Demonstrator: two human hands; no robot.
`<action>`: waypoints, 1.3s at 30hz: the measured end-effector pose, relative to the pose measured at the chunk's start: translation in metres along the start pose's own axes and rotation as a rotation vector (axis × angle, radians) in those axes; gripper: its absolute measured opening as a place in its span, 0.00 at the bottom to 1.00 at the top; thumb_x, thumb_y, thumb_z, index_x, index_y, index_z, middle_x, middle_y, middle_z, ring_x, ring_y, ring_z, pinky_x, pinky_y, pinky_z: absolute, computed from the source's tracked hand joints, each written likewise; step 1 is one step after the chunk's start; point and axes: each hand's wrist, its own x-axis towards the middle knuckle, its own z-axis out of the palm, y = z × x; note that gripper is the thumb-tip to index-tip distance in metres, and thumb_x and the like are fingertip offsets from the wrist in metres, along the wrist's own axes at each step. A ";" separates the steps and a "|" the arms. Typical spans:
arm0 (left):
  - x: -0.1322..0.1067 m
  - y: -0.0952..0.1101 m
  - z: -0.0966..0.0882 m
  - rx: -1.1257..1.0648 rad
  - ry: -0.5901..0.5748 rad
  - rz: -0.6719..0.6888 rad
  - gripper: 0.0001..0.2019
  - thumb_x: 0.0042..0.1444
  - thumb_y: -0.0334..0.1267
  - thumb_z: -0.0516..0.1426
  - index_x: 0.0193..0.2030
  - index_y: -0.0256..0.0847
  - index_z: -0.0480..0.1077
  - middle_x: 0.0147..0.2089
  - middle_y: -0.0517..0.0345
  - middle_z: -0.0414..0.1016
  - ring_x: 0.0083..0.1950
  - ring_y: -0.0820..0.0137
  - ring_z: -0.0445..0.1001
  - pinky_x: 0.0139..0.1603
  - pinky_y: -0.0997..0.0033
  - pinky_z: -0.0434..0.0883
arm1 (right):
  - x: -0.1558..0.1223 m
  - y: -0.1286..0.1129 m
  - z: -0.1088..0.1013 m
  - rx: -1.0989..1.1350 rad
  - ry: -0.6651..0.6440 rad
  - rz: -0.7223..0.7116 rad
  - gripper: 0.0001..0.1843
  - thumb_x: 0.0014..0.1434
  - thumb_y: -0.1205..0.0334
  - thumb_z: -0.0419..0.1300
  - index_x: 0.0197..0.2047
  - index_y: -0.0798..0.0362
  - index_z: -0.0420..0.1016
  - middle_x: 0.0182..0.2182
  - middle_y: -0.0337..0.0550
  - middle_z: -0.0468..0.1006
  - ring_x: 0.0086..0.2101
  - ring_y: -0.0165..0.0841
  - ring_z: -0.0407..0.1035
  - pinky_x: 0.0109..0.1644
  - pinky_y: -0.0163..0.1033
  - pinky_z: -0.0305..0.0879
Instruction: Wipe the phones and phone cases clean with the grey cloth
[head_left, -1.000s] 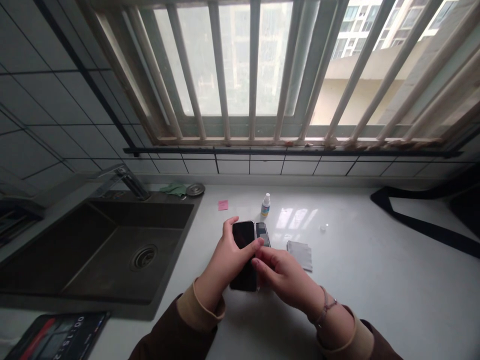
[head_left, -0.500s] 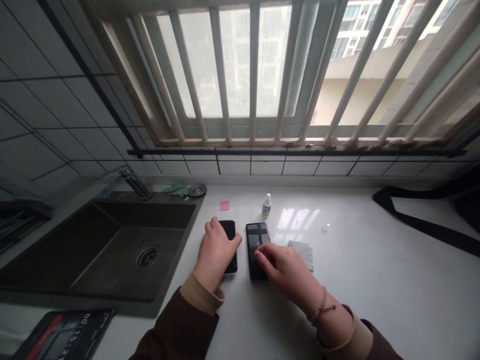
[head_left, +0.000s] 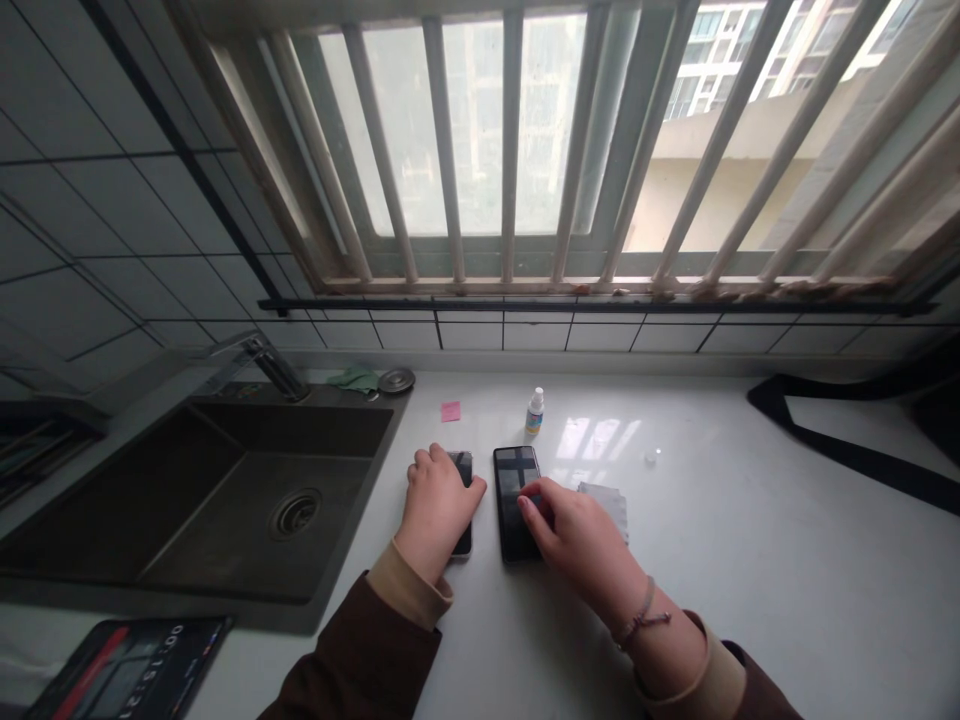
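My left hand (head_left: 439, 500) is closed over a dark smartphone (head_left: 463, 540) lying on the counter, the thumb at its right edge and the fingers across its upper left part. Beside it, slightly to the right, lies a second black smartphone (head_left: 514, 525), screen up. Over this one's right half is my right hand (head_left: 574, 520), thumb and forefinger brought together in a pinch. Whatever may be between those fingertips is too small to make out. Partly behind the right hand is a stack of grey cloths or packets (head_left: 611, 505).
A small white spray bottle (head_left: 534, 412) stands behind the phones, near a pink sticky note (head_left: 450, 411). A small clear cap (head_left: 651, 457) lies to the right. The sink (head_left: 315, 590) is at left, a tablet with a timer (head_left: 127, 665) in front of it. A black strap (head_left: 847, 435) lies far right.
My left hand and the phone under it have slid slightly toward me. The right hand has shifted a little, with its fingers still pinched over the other phone.
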 end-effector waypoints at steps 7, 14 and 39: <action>0.000 -0.002 0.003 0.007 0.016 0.019 0.24 0.59 0.47 0.62 0.54 0.28 0.70 0.52 0.37 0.71 0.55 0.47 0.73 0.60 0.55 0.68 | 0.001 0.011 0.011 -0.178 0.170 -0.143 0.12 0.73 0.57 0.58 0.54 0.54 0.76 0.44 0.53 0.81 0.45 0.48 0.73 0.51 0.51 0.71; -0.003 0.000 0.004 0.028 0.014 0.017 0.26 0.61 0.46 0.61 0.57 0.25 0.69 0.54 0.34 0.72 0.56 0.46 0.72 0.60 0.54 0.67 | -0.001 0.011 0.016 -0.135 0.177 -0.115 0.19 0.72 0.54 0.61 0.61 0.52 0.72 0.51 0.56 0.76 0.50 0.49 0.74 0.56 0.54 0.75; -0.021 0.014 -0.017 -0.070 0.013 0.408 0.19 0.73 0.47 0.55 0.36 0.42 0.82 0.48 0.46 0.74 0.52 0.54 0.71 0.52 0.54 0.68 | 0.000 0.017 0.023 -0.156 0.142 0.063 0.25 0.73 0.53 0.59 0.66 0.59 0.69 0.52 0.61 0.79 0.53 0.52 0.77 0.56 0.51 0.74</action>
